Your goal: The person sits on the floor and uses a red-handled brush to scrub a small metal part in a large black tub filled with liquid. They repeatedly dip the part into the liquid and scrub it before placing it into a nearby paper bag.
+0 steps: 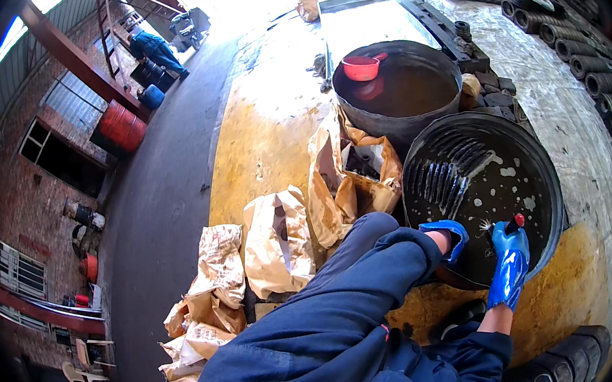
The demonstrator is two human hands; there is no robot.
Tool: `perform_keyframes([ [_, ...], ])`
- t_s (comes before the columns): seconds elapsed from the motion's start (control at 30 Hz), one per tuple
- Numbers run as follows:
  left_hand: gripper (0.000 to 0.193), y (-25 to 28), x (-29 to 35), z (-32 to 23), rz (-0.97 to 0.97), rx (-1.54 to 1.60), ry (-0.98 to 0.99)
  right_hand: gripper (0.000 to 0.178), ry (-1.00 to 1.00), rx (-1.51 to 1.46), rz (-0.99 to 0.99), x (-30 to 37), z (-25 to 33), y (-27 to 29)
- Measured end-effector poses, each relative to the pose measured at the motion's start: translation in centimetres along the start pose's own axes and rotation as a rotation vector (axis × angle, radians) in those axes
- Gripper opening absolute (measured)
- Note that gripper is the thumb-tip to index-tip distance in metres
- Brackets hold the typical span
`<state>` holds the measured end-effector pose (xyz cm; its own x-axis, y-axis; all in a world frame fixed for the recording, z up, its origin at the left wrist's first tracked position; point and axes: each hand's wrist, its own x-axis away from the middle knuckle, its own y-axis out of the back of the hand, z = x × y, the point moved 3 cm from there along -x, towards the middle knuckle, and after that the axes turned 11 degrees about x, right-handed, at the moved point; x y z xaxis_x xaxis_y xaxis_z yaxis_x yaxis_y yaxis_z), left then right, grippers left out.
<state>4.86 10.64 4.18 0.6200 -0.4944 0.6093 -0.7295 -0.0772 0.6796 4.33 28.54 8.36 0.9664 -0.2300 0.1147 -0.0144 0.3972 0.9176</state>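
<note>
The person's right hand [509, 249], in a blue glove, hangs over the near side of a round black tub [549, 201]. Its fingers [502, 234] are curled together around a red-ended tool [519, 220], whose end shows above the fist; a tuft of pale bristles [486, 225] juts out just left of the glove. The left hand [457, 240], gloved too, is lowered at the tub's near left edge. Its cuff hides the fingers, so whether they are apart or clamped on anything cannot be told.

Inside the tub, a row of ribbed black parts [444, 183] lies beyond the hands, partly in dark liquid [489, 199] dotted with pale foam. Just behind stands a second tub [391, 124] of brownish liquid, with a red dipper [360, 70] near its far left side. An opened paper sack [384, 197] of dark parts stands left of the nearer tub.
</note>
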Motion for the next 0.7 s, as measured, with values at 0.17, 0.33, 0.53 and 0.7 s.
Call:
perform_keyframes([
  [0.17, 0.038, 1.2, 2.6, -3.0, 0.104, -0.267, -0.055, 0.043, -0.028, 0.02, 0.031, 0.1, -0.8, -0.1],
  [0.33, 0.037, -4.7, -2.2, 2.7, -0.141, -0.148, -0.032, 0.043, 0.011, 0.03, 0.084, 0.3, 1.2, -0.9],
  [0.53, 0.032, -3.1, -1.3, 0.5, -0.13, -0.337, -0.116, 0.043, -0.003, 0.027, 0.079, -0.4, 0.6, -0.4],
  [0.7, 0.032, -5.4, -1.9, 3.1, -0.184, -0.342, -0.148, 0.043, 0.037, 0.013, 0.077, 0.8, 2.5, -0.8],
])
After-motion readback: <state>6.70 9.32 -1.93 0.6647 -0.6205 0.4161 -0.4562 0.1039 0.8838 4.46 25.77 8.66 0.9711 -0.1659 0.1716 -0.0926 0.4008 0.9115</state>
